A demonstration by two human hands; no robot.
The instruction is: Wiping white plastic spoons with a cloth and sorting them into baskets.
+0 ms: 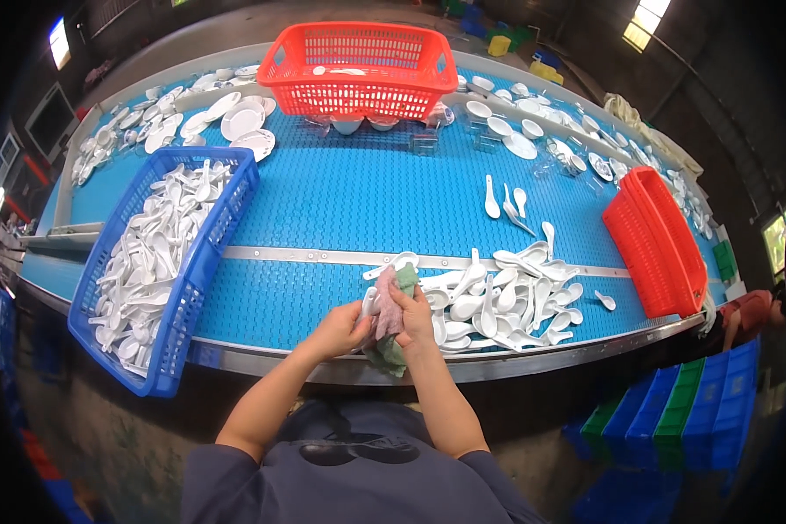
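Near the belt's front edge, my left hand [343,331] is closed around a white spoon [369,302], whose upper part shows beside the fingers. My right hand [416,320] grips a pink and green cloth [388,304], pressed against the spoon; the cloth's lower end hangs below the hands. Another white spoon [403,260] shows just beyond the cloth. Directly to the right of my hands lies a loose heap of white spoons [508,301]. At my left, a blue basket [168,341] is filled with many more such spoons.
A red basket [358,98] stands at the back of the blue belt [341,192], with plates [242,120] and bowls around it. Tilted red baskets [657,244] stand at the right edge. Blue and green crates [672,410] are lower right, near another person's arm [734,327].
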